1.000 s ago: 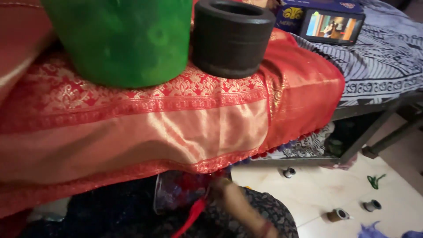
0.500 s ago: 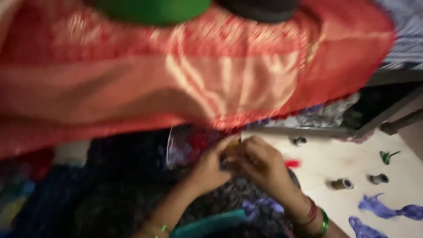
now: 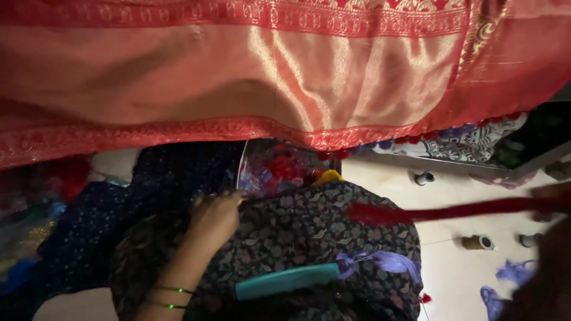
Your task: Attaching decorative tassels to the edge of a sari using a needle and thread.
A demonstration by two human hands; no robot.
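Note:
A red-orange silk cloth (image 3: 285,77) with a gold-patterned border hangs across the top of the view. My left hand (image 3: 215,217) rests on the dark flowered fabric (image 3: 309,238) over my lap, fingers curled, beside a clear bag (image 3: 273,169) of red and blue bits. My right hand (image 3: 550,199) is blurred at the right edge, gripping a red tasselled strand (image 3: 434,211) that stretches left across my lap. A teal comb (image 3: 288,280) and a bunch of purple threads (image 3: 380,261) lie on the lap fabric.
Small thread spools (image 3: 477,242) (image 3: 424,177) stand on the pale tiled floor (image 3: 452,273) at right, with purple scraps (image 3: 505,273) near them. Dark blue sparkly cloth (image 3: 89,238) is piled at left. A patterned sheet (image 3: 470,142) hangs behind the cloth's edge.
The view has dropped below the green and black objects. My hands, together at the cloth's edge before, have parted: the right pulled the red strand far right, the left stayed on the lap.

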